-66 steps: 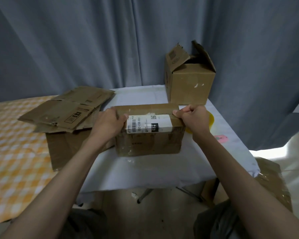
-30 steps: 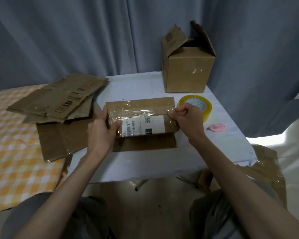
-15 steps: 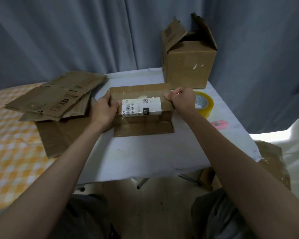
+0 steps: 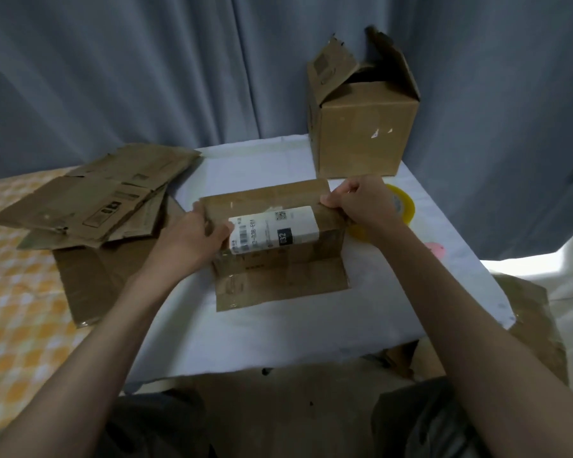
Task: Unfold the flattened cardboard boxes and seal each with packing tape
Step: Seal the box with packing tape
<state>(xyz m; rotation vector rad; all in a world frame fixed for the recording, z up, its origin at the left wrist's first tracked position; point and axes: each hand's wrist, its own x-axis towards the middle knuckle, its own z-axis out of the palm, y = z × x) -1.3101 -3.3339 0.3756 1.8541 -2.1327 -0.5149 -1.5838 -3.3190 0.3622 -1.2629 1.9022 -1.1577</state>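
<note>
Two hands on one small cardboard box (image 4: pixel 278 226) at the middle of the white-covered bench (image 4: pixel 278 332). Left hand (image 4: pixel 192 239) curled round the box's left end, thumb across the near face beside a white shipping label (image 4: pixel 273 231). Right hand (image 4: pixel 361 201) pinching the box's upper right edge, fingers bent tight over it. One brown flap (image 4: pixel 280 284) lying flat on the bench toward the near side of the box. One roll of yellowish packing tape (image 4: pixel 402 204) just behind the right hand, partly hidden by it. One taller box (image 4: pixel 361 127) standing at the far right corner, top flaps up and open. One loose pile of flattened cardboard boxes (image 4: pixel 93 200) to the left, overlapping the bench edge and an orange checked surface (image 4: pixel 14 292); exact count of sheets unclear. One small pink object (image 4: pixel 435 250) near the right forearm. Grey curtain (image 4: pixel 146 67) behind.
</note>
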